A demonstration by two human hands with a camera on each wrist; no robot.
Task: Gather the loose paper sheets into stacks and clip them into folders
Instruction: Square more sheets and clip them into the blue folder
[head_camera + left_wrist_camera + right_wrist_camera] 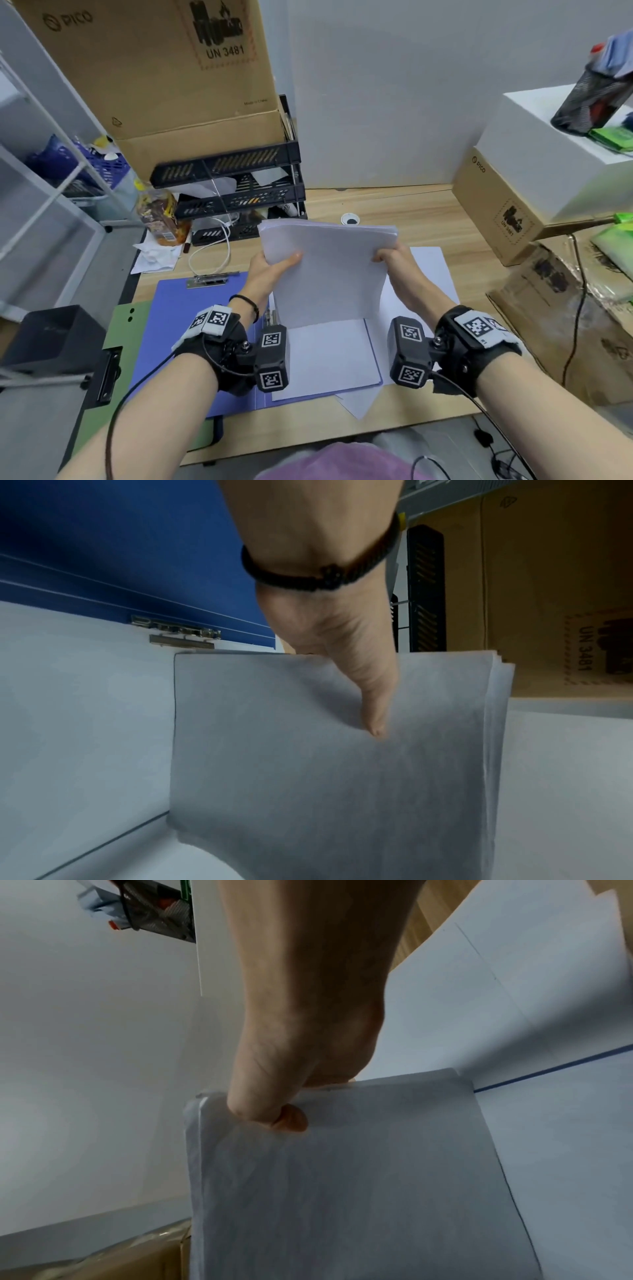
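Note:
A stack of white paper sheets [329, 274] stands upright on its bottom edge over an open blue folder [178, 329]. My left hand [270, 267] grips the stack's left side, thumb pressed on the front sheet [342, 750]. At the right side my right hand [394, 260] pinches the stack [342, 1191], thumb bent on the front. More white sheets [329, 356] lie flat in the folder's right half, and loose sheets [431, 274] stick out beneath it. A metal clip [209, 279] sits at the folder's top edge, and another metal clip [178, 631] lies by its spine.
A green clipboard [116, 329] lies left of the blue folder. Black stacked trays [236, 192] and a cardboard box [154, 68] stand behind, with a bottle [159, 216] and white cable [212, 250]. Cardboard boxes [507, 212] crowd the right side. A black device [51, 335] sits at the left.

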